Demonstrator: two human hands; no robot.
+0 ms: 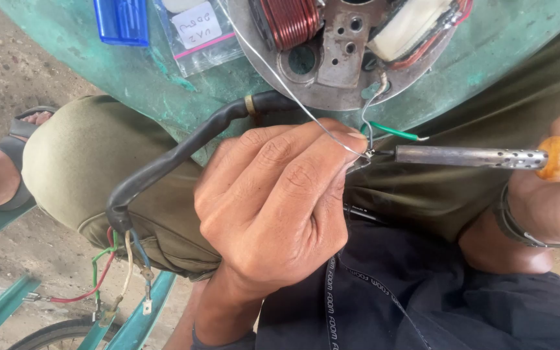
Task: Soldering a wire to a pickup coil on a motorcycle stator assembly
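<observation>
My left hand [273, 201] is closed, pinching a thin silver solder wire [273, 71] and a grey wire end at its fingertips. My right hand [552, 194] grips the orange handle of a soldering iron [468, 156], whose tip touches the wire joint [369, 153] beside my left fingertips. A green wire [393, 132] runs just above the joint. The wires lead up to a round metal stator plate [332, 78] with a copper coil [291, 21] and a white-wrapped coil [409, 27].
A black sleeved cable [176, 155] curves down to loose coloured wire ends [115, 272]. The plate rests on a worn green surface [144, 78] with a blue plastic box [122, 21] and a clear bag [197, 31]. Green metal bars [1, 311] and dirt ground lie at left.
</observation>
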